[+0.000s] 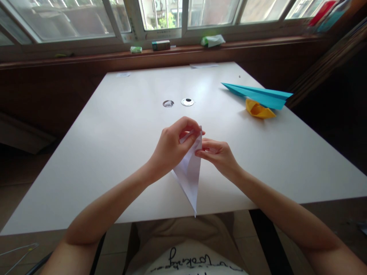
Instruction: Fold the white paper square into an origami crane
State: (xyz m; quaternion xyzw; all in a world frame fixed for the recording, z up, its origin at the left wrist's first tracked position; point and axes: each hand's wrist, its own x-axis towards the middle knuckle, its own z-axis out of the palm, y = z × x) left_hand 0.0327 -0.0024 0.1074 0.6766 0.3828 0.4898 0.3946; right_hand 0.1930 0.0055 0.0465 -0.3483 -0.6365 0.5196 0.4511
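A folded sheet of white paper (190, 175) is held up over the near part of the table, its narrow tip pointing down toward the table's front edge. My left hand (179, 143) pinches the upper end between thumb and fingers. On the paper's right edge, a little lower, my right hand (216, 152) grips with thumb and fingertips. Part of the paper's upper left is hidden behind my left hand.
On the white table (114, 133), a blue paper plane (258, 94) and a yellow paper boat (258, 110) lie at the right. Two round pieces, one dark (168, 103) and one silvery (187, 102), lie beyond my hands. A small box (161, 45) stands on the windowsill.
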